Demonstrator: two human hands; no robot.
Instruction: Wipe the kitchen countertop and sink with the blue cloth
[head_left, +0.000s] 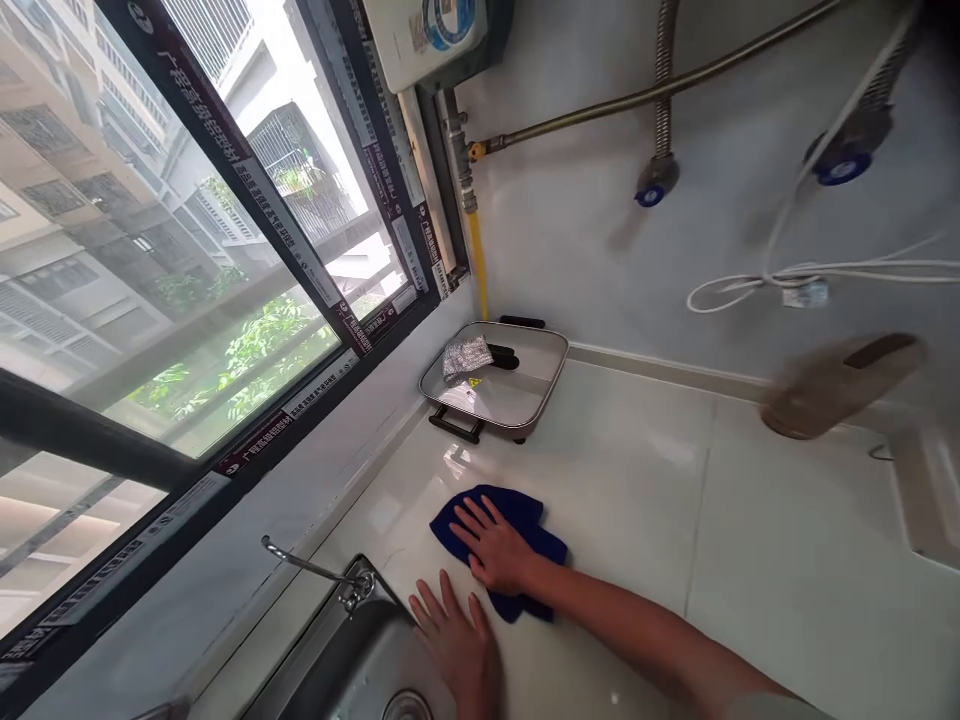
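Observation:
A dark blue cloth point(517, 510) lies spread on the glossy white countertop point(630, 460). My right hand point(495, 550) rests flat on top of it, fingers stretched out and apart. Just left of the cloth, beside the sink's edge, my left hand point(454, 635) is spread with its palm down and holds nothing. Its lower part runs to the bottom edge of the view.
A metal sink point(356, 660) with a faucet point(315, 568) is at the lower left. A lidded electric pan point(517, 395) with a silver packet point(466, 357) on it stands in the corner. A brown object point(825, 390) is by the wall, right.

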